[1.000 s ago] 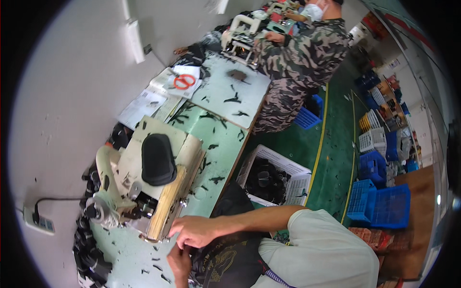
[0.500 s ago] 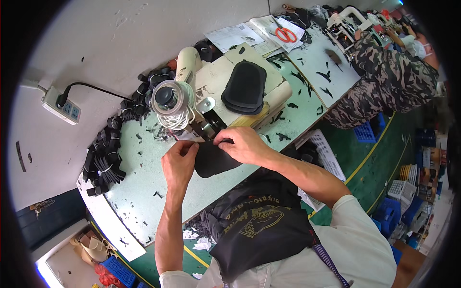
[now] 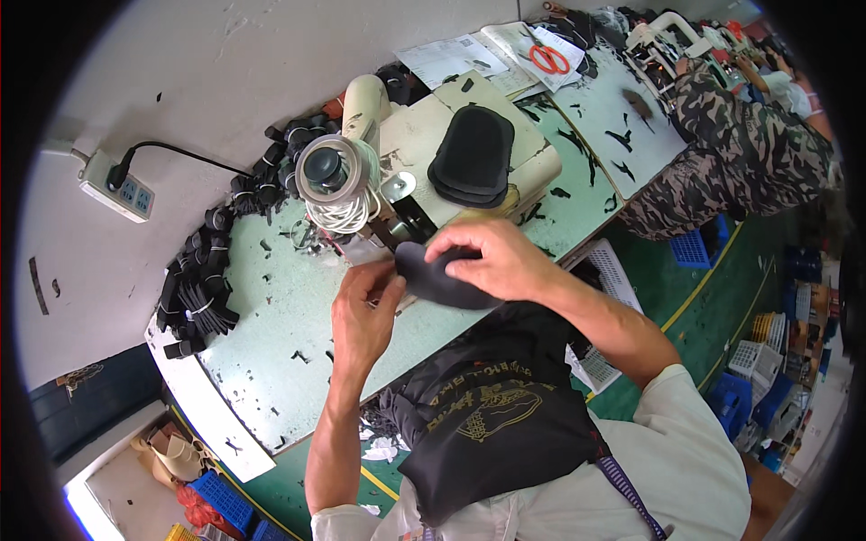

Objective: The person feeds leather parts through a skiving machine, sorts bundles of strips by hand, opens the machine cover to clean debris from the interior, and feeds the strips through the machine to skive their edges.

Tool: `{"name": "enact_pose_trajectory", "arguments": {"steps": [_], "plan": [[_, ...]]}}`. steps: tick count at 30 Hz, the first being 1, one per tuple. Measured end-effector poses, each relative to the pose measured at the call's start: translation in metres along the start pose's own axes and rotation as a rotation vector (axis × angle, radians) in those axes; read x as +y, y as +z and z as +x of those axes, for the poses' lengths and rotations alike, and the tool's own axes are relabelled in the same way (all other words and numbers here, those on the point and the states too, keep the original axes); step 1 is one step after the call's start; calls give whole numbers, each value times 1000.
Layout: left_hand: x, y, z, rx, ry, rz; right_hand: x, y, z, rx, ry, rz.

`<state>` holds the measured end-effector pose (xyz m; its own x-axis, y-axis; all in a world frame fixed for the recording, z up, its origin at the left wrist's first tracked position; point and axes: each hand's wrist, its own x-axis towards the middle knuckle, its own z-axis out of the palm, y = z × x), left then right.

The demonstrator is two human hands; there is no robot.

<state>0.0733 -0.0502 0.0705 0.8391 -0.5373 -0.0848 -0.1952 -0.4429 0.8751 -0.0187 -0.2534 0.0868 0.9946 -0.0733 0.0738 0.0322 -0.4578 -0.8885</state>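
My right hand (image 3: 494, 260) pinches a rounded black fabric piece (image 3: 440, 281) between thumb and fingers, just in front of the sewing machine's needle end. The piece is tilted and a little blurred. At its left edge, my left hand (image 3: 365, 311) is closed, thumb against fingers; its fingertips meet the fabric's edge. The cream sewing machine (image 3: 539, 162) stands behind both hands, with a round handwheel-like part (image 3: 325, 169) and a coil of white cord (image 3: 347, 216) at its left. A stack of similar black pieces (image 3: 471, 155) lies on top of the machine.
Bundled black strips (image 3: 203, 293) line the table's wall side. Orange-handled scissors (image 3: 548, 59) lie on papers (image 3: 451, 63) at the back. Black scraps dot the pale green table (image 3: 271, 361). A white crate (image 3: 622, 279) stands at the right; a person in camouflage (image 3: 740, 144) sits beyond.
The black piece has been lifted and turned, shifting right from the needle area with my right hand. My left hand has moved slightly right. The whole view has shifted a little.
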Motion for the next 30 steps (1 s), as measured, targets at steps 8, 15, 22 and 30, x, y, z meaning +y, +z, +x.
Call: {"name": "enact_pose_trajectory", "arguments": {"steps": [8, 15, 22, 30], "plan": [[-18, -20, 18, -187, -231, -34, 7, 55, -9, 41, 404, 365], [-7, 5, 33, -26, -149, 24, 6, 46, -7, 203, 375, 142], [0, -7, 14, -201, -343, -90, -12, 41, -25, 197, 401, 437], [3, -24, 35, -200, -256, 329, -11, 91, -21, 155, 608, 1053]]}}
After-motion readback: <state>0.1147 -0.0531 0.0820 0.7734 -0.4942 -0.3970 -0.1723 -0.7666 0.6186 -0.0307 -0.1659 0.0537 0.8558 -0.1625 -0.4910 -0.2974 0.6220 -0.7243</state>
